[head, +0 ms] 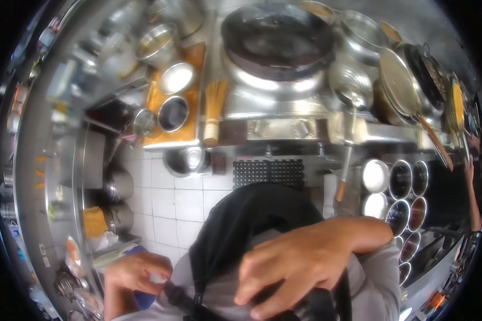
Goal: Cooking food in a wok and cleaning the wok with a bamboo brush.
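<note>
My left hand (pixel 138 273) is at the lower left, its thumb and fingertips closed on a black strap (pixel 174 291) at my shoulder. In front of my chest, my right hand (pixel 293 269) hangs with fingers bent and somewhat spread, nothing seen in it. Below both lies my grey shirt with a black apron (pixel 249 224). Ahead, a large dark wok (pixel 279 42) rests on a steel stove. A bamboo wok brush (pixel 215 114) lies left of it, and a perforated skimmer (pixel 351 86) with a wooden handle end lies right of it.
Metal containers (pixel 173 114) stand on an orange cloth at the left. Strainers (pixel 399 82) lean at the right, above several round sauce pots (pixel 400 179). A black perforated mat (pixel 268 172) lies on the tiled floor. Another person's arm (pixel 472 192) reaches in at the far right.
</note>
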{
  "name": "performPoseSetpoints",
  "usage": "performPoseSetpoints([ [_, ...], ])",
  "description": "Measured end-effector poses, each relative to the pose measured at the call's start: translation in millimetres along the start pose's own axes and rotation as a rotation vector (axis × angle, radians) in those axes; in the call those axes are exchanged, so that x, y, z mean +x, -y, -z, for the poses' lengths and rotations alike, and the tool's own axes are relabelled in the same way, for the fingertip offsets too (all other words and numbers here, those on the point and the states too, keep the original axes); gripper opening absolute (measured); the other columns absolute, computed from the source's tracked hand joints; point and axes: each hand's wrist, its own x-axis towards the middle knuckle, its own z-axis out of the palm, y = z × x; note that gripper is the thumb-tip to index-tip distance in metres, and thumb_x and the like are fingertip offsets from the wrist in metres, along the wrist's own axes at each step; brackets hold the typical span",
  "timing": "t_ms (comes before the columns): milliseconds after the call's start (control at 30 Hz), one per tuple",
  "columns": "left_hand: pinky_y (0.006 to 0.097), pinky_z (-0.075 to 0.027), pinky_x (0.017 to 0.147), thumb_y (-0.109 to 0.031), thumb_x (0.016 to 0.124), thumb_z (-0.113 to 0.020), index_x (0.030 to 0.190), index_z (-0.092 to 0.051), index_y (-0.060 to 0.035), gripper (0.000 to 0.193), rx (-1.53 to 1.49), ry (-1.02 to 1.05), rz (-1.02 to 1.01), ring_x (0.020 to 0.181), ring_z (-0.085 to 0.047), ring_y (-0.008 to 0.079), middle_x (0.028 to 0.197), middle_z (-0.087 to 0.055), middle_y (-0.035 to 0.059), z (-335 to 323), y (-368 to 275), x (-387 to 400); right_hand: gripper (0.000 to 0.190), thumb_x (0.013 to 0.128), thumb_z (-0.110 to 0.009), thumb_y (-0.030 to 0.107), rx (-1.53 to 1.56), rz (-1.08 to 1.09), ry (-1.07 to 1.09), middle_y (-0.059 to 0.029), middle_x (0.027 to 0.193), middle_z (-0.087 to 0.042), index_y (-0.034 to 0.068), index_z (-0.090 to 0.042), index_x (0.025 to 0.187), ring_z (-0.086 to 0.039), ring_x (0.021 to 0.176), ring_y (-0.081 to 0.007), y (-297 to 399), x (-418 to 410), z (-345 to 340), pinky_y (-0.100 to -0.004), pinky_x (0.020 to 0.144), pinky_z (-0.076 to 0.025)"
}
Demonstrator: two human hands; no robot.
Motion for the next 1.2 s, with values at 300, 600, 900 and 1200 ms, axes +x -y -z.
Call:
performPoseSetpoints([
  [300,0.0378,-0.046,0.050,-0.010,0.070,-0.076,0.072,-0.061,-0.0075,0.015,0.507,-0.432,-0.305,0.060,-0.058,0.0270,0.067,-0.054,0.0068,57.3,59.6,1.1,0.034,0.085,-0.063,-0.002,-0.199,-0.372,-0.161,-0.0169,0.107,-0.062,-0.004,-0.064,0.119,-0.061,0.091,-0.0302,-64.4,23.6,-7.3,-0.0358,0.073,-0.050],
  [600,0.0375,-0.045,0.046,-0.023,0.076,-0.070,0.069,-0.049,-0.0107,0.025,0.842,-0.268,-0.709,0.062,-0.058,0.0237,0.070,-0.047,0.0036,120.5,-72.8,99.8,0.035,0.073,-0.074,0.009,-1.119,0.040,-0.025,0.0014,0.080,-0.054,0.010,-0.072,0.107,-0.050,0.060,-0.0099,-59.5,66.3,16.1,-0.0230,0.049,-0.037],
  [900,0.0431,-0.047,0.052,-0.023,0.078,-0.067,0.068,-0.055,-0.0075,0.022,0.835,-0.152,-0.567,0.064,-0.061,0.0299,0.070,-0.055,0.0070,128.2,-122.7,159.6,0.029,0.074,-0.074,0.008,-1.263,0.023,0.035,0.0041,0.073,-0.046,0.010,-0.071,0.103,-0.049,0.061,-0.0099,-24.2,33.0,50.4,-0.0227,0.049,-0.037],
  [1200,0.0433,-0.043,0.054,-0.010,0.074,-0.070,0.071,-0.053,-0.0050,0.018,0.467,-0.012,-0.513,0.063,-0.057,0.0315,0.068,-0.051,0.0079,96.0,-67.8,150.6,0.030,0.075,-0.076,0.006,-0.832,-0.117,0.057,-0.0055,0.084,-0.058,0.005,-0.071,0.105,-0.057,0.066,-0.0175,-19.1,17.7,24.7,-0.0255,0.052,-0.042],
])
